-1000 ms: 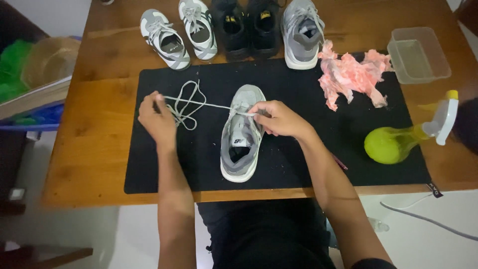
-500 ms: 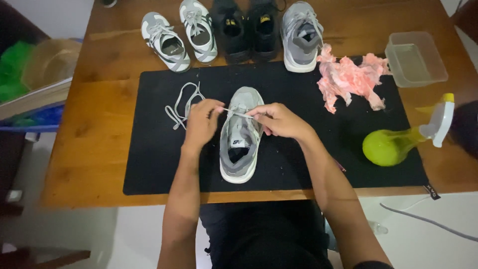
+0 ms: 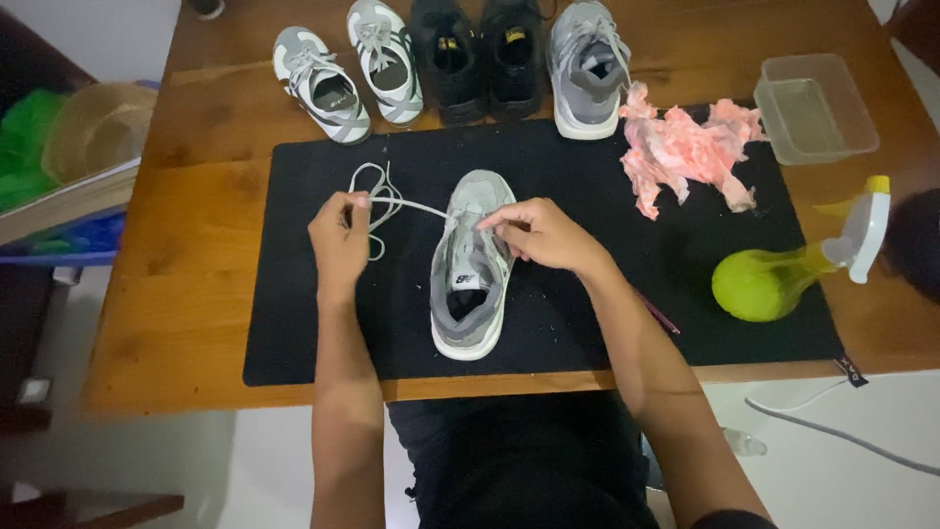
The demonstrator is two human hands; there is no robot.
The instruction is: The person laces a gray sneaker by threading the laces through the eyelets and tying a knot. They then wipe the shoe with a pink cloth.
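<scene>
While the grey sneaker [image 3: 472, 269] sits mid-mat [image 3: 294, 333], the left hand [image 3: 338, 240] pinches the white lace [image 3: 384, 204] out toward 9 o'clock and the right hand [image 3: 539, 233] pinches it at the eyelets. Lace looks limp and light, so best gripped near its end; the shoe seems soft but steady.
</scene>
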